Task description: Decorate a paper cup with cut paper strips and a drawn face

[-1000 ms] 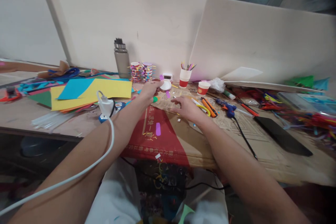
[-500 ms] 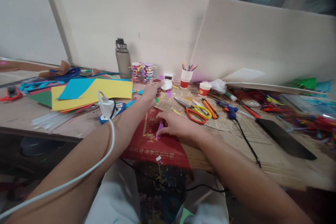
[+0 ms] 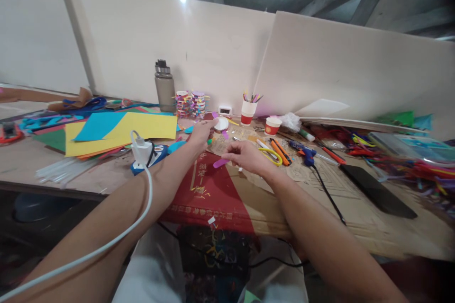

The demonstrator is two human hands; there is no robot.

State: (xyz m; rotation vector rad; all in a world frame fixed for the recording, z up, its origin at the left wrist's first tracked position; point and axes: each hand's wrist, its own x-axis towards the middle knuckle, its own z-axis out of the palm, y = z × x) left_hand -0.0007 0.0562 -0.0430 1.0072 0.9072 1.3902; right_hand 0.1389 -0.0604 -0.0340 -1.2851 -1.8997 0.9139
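My left hand point(image 3: 203, 134) reaches forward, its fingers closed at the left edge of a white round disc point(image 3: 222, 124). Purple tabs stick out from the disc's upper left and lower right. Closer to me, my right hand point(image 3: 243, 156) pinches a small purple paper strip point(image 3: 221, 163) whose rounded end points left. That strip is above the red printed part of the cardboard point(image 3: 216, 194). Beside my right hand lie scissors point(image 3: 270, 156); one yellow handle loop shows, and the hand covers much of the rest.
Coloured paper sheets point(image 3: 149, 125) and a white plug point(image 3: 141, 151) with its cable lie left. Behind stand a bottle point(image 3: 164, 87), decorated disc stacks point(image 3: 198, 104), a cup of pencils point(image 3: 248, 112) and a low cup point(image 3: 272, 125). Rightward are cutters point(image 3: 280, 151), a glue gun point(image 3: 310, 155) and a phone point(image 3: 377, 191).
My right hand has lifted and moved forward with the purple strip, toward the disc, and now covers more of the scissors. My left hand stays at the disc. The camera view has tilted up slightly.
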